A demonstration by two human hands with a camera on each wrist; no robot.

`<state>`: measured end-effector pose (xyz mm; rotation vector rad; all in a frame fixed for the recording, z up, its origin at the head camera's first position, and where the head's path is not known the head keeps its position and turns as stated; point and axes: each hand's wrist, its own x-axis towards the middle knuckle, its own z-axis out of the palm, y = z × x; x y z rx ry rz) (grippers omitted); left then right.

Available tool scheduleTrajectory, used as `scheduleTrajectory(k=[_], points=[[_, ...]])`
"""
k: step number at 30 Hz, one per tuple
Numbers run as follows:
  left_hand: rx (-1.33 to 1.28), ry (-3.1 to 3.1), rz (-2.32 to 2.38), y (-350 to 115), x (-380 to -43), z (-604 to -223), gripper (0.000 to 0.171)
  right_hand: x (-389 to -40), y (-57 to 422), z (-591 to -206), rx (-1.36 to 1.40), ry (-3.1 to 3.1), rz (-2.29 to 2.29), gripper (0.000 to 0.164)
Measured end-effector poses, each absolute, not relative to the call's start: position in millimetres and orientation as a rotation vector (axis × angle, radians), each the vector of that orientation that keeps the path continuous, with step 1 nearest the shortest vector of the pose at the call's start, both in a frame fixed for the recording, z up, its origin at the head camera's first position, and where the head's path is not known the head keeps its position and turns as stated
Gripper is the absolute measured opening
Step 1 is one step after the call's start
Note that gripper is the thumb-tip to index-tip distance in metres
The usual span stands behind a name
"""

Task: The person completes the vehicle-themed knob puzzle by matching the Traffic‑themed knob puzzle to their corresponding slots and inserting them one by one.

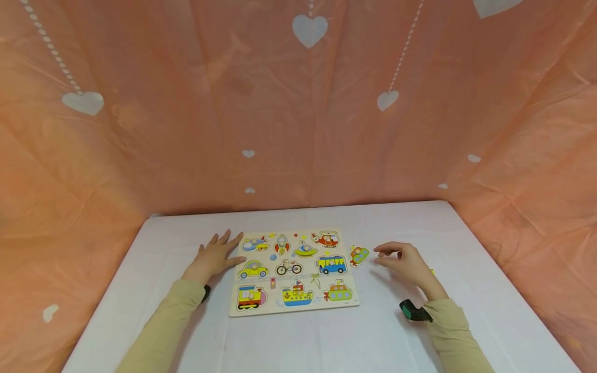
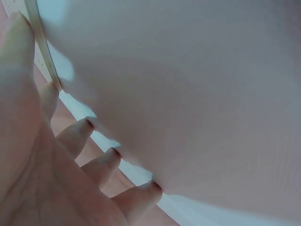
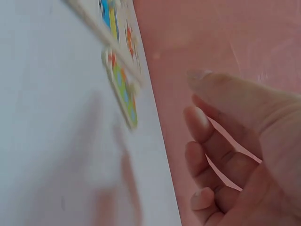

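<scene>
A wooden peg puzzle board [image 1: 295, 310] with colourful vehicle pictures lies flat on the table. My left hand [image 1: 215, 259] is spread at its left side, with the thumb and index finger touching the board's edge and the other fingertips on the tabletop. Just off the board's right edge lies a loose green and orange submarine piece [image 1: 359, 256], tilted, with a knob on it. My right hand [image 1: 404, 263] hovers to the right of this piece, its fingers loosely bent, and the right wrist view shows nothing between them. A submarine picture [image 1: 338, 292] is at the board's lower right.
A small yellow thing [image 1: 432, 271] peeks out behind my right wrist, mostly hidden. White cloth covers the table [image 1: 298, 347]. Pink curtains [image 1: 280, 129] with white hearts rise behind and at both sides. Each wrist wears a dark band [image 1: 415, 312].
</scene>
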<state>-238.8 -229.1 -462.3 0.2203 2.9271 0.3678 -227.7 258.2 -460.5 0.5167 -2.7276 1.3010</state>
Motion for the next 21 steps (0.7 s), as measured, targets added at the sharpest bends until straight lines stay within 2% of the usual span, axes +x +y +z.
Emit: scheduleTrajectory(k=[21], points=[[0.197, 2.930, 0.366, -227, -235, -460, 0.081, -209, 339, -464, 0.312, -2.786, 1.138, 0.026]])
